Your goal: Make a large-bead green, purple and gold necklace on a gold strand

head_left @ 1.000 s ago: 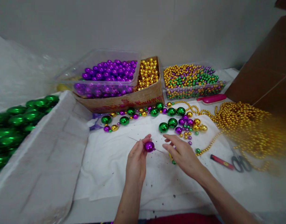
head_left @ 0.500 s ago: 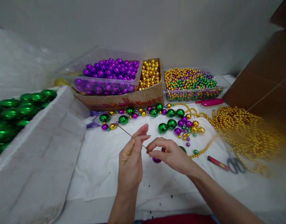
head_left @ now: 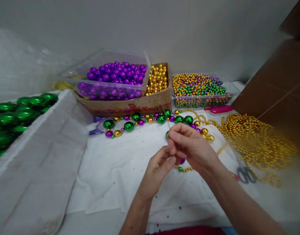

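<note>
My right hand (head_left: 189,143) is closed in a pinch, thumb against forefinger. A faint thin needle (head_left: 168,123) shows above its fingertips. Just below and left of it, my left hand (head_left: 161,168) is also pinched, its fingertips touching the right hand's fingers; what they hold is hidden. Under the hands hangs or lies part of a bead strand: a purple bead (head_left: 182,161), a small green bead (head_left: 180,169) and a gold bead chain (head_left: 188,169). Loose gold beads (head_left: 210,138) and others lie behind my right hand, partly covered by it.
A finished-looking string of green, purple and gold beads (head_left: 128,126) lies across the white cloth (head_left: 111,169). Behind stand tubs of purple beads (head_left: 113,76) and mixed small beads (head_left: 201,86). Left is a foam box (head_left: 49,156) of green balls; right, piled gold chain (head_left: 257,140) and scissors (head_left: 246,175).
Both hands have shifted right, the right one also upward. The long needle, earlier slanting up-left from the fingers, now shows only faintly above the right fingertips. The strand end has moved left.
</note>
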`<state>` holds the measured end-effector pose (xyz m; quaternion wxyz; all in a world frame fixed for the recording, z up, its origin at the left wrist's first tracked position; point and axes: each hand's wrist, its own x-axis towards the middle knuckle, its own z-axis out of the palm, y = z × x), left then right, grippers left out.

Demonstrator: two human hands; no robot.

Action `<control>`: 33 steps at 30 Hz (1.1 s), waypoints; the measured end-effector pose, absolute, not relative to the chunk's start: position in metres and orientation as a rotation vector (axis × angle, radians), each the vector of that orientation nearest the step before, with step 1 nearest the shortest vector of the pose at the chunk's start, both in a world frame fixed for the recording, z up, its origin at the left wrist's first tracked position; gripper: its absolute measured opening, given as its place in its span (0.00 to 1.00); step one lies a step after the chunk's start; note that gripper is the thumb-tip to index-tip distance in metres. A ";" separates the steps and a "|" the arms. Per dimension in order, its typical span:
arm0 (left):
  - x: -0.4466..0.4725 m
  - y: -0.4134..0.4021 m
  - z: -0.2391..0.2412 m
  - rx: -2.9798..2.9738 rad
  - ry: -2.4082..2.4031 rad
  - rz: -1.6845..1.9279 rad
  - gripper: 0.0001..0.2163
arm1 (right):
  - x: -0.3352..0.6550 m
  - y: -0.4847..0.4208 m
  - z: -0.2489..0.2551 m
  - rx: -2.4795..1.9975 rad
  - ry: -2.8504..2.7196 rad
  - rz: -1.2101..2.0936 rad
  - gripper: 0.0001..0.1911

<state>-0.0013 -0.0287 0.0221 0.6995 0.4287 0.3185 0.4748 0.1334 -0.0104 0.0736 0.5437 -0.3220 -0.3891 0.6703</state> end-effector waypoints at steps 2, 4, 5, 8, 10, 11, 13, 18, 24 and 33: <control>-0.002 -0.028 0.017 1.049 0.768 0.953 0.06 | 0.149 -0.010 0.077 -0.736 -0.817 1.597 0.06; -0.008 -0.028 0.012 1.125 0.831 0.835 0.06 | 0.170 -0.014 0.080 -0.768 -0.767 1.497 0.05; -0.012 -0.027 0.008 1.152 0.847 0.775 0.06 | 0.181 -0.017 0.082 -0.799 -0.753 1.424 0.04; -0.019 -0.027 -0.012 1.189 0.853 0.638 0.06 | 0.212 -0.029 0.077 -0.867 -0.695 1.215 0.03; -0.019 -0.026 -0.030 1.195 0.882 0.623 0.07 | 0.228 -0.038 0.066 -0.867 -0.643 1.159 0.03; -0.018 -0.026 -0.039 1.195 0.904 0.627 0.07 | 0.235 -0.042 0.058 -0.866 -0.611 1.156 0.04; -0.013 -0.026 -0.055 1.189 0.939 0.630 0.07 | 0.245 -0.050 0.040 -0.872 -0.529 1.166 0.06; -0.003 -0.029 -0.069 1.224 0.903 0.530 0.07 | 0.267 -0.072 0.009 -0.819 -0.389 1.193 0.08; -0.004 -0.038 -0.061 0.831 0.669 0.688 0.08 | 0.284 -0.089 0.003 -0.810 -0.363 1.157 0.07; -0.045 -0.053 -0.085 0.914 0.738 0.303 0.12 | 0.293 -0.076 -0.042 -0.832 -0.272 1.154 0.12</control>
